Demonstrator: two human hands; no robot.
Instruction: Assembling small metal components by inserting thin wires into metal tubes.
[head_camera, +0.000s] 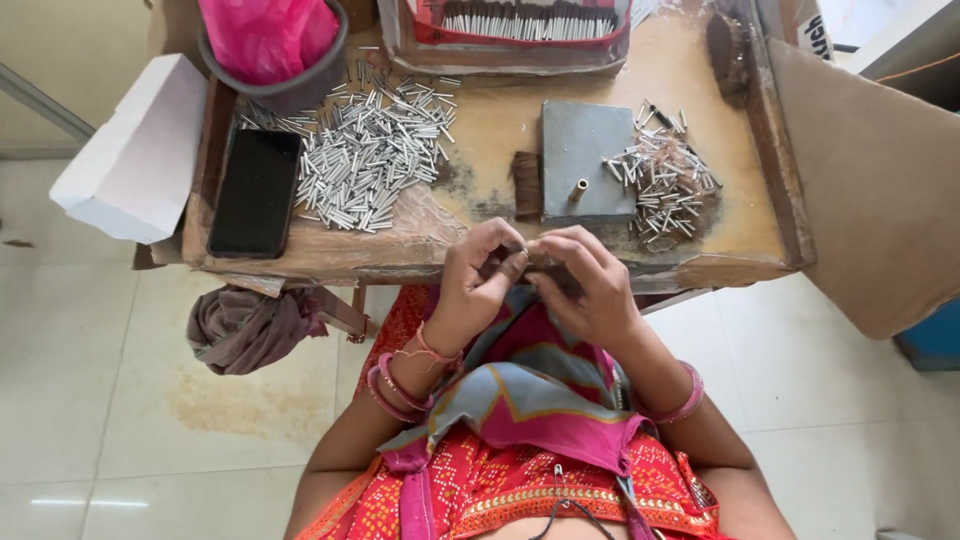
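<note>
**What We Can't See Well**

The left hand (478, 285) and right hand (585, 285) pinch something too tiny to tell. The tray of sticks (520, 25) and the pink bag (265, 35) are cut off at the top.

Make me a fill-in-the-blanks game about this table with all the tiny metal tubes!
1. The black phone lies to the ___ of the big pile of silver tubes.
2. The bag in the grey tub is ___.
3. The left hand and right hand meet at the table's ___ edge.

Missing words: left; pink; near
</note>
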